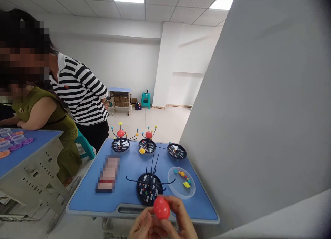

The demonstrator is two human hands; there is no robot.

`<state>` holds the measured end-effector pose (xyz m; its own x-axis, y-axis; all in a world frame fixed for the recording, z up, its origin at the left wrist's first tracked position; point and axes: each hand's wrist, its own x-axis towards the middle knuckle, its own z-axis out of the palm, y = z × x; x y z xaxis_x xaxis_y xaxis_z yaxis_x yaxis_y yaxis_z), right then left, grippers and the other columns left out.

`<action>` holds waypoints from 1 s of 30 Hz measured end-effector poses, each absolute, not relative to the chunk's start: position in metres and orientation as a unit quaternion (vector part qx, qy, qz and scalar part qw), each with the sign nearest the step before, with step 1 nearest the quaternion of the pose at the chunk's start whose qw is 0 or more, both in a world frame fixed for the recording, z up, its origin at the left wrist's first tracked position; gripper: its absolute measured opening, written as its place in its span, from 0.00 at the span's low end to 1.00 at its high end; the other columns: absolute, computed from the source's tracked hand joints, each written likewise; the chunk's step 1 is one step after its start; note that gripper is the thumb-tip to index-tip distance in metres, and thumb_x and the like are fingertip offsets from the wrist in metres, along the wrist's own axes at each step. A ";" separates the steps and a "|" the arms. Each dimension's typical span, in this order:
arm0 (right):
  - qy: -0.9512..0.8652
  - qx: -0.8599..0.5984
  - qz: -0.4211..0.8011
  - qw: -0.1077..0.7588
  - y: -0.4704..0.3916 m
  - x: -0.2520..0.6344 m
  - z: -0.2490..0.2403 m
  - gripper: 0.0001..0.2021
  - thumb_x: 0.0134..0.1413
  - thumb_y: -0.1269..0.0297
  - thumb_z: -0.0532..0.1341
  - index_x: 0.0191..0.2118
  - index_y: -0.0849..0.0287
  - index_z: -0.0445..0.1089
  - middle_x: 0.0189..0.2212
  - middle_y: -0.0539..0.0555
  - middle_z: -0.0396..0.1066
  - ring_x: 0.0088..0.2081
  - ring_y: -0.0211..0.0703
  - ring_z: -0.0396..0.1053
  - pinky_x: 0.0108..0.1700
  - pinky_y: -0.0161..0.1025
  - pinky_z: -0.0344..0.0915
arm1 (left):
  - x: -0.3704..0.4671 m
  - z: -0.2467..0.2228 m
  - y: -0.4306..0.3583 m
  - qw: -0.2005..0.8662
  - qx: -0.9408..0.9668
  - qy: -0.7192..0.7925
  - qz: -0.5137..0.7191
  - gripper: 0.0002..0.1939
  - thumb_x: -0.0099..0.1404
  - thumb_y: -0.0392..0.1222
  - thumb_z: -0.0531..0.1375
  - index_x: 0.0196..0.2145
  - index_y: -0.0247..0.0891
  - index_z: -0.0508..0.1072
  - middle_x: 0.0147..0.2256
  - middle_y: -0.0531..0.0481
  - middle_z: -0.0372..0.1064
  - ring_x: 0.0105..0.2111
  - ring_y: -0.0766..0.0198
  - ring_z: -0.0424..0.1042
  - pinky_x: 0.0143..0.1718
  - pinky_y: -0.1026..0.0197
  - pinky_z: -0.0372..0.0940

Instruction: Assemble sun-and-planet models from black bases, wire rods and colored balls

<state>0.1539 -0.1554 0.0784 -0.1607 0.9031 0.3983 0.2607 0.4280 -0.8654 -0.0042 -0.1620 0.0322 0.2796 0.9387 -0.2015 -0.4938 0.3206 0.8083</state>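
Note:
A shiny red ball (161, 208) is held up in front of the table's near edge. My right hand (182, 216) grips it between thumb and fingers from the right. My left hand (143, 222) is closed in at the ball's left side, its fingertips touching it; its lower fingers are partly hidden. Just beyond the hands stands a round black base (144, 189) with printed labels and several thin black arms spreading from its centre. To its right, a clear round dish (178, 191) holds small coloured balls and a yellow ringed piece (186, 185).
On the blue table (88, 201) stand two planet models with red balls (120, 133) and another black base (177, 151). A blurred flat object (108, 173) lies left. A wall (248, 128) rises close on the right. Two people are at the left, near another table (49, 137).

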 end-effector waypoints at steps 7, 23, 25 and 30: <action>-0.722 -0.464 0.316 0.405 -0.086 0.159 0.131 0.20 0.58 0.50 0.59 0.53 0.53 0.69 0.49 0.58 0.73 0.48 0.48 0.73 0.51 0.44 0.70 | -0.023 0.041 -0.120 0.228 0.612 0.557 0.513 0.12 0.66 0.46 0.57 0.45 0.45 0.74 0.41 0.47 0.77 0.41 0.54 0.74 0.44 0.51 0.68; -0.738 -0.535 0.297 0.285 -0.053 0.141 0.107 0.24 0.55 0.41 0.57 0.45 0.56 0.72 0.37 0.55 0.78 0.33 0.45 0.76 0.36 0.38 0.72 | -0.005 0.027 -0.094 0.079 0.657 0.597 0.454 0.11 0.60 0.33 0.62 0.41 0.42 0.71 0.42 0.49 0.74 0.42 0.53 0.69 0.40 0.51 0.64; -0.749 -0.536 0.276 0.274 -0.055 0.141 0.110 0.23 0.56 0.42 0.58 0.46 0.54 0.72 0.38 0.55 0.78 0.34 0.45 0.77 0.38 0.39 0.73 | -0.006 0.027 -0.094 0.078 0.655 0.599 0.454 0.10 0.60 0.33 0.61 0.40 0.42 0.71 0.42 0.49 0.73 0.41 0.53 0.69 0.40 0.50 0.64; -0.767 -0.528 0.252 0.263 -0.058 0.136 0.118 0.22 0.55 0.45 0.59 0.49 0.53 0.73 0.40 0.56 0.78 0.37 0.49 0.77 0.30 0.37 0.73 | -0.006 0.029 -0.094 0.073 0.651 0.603 0.455 0.10 0.61 0.29 0.57 0.37 0.41 0.73 0.41 0.48 0.71 0.42 0.54 0.69 0.39 0.50 0.65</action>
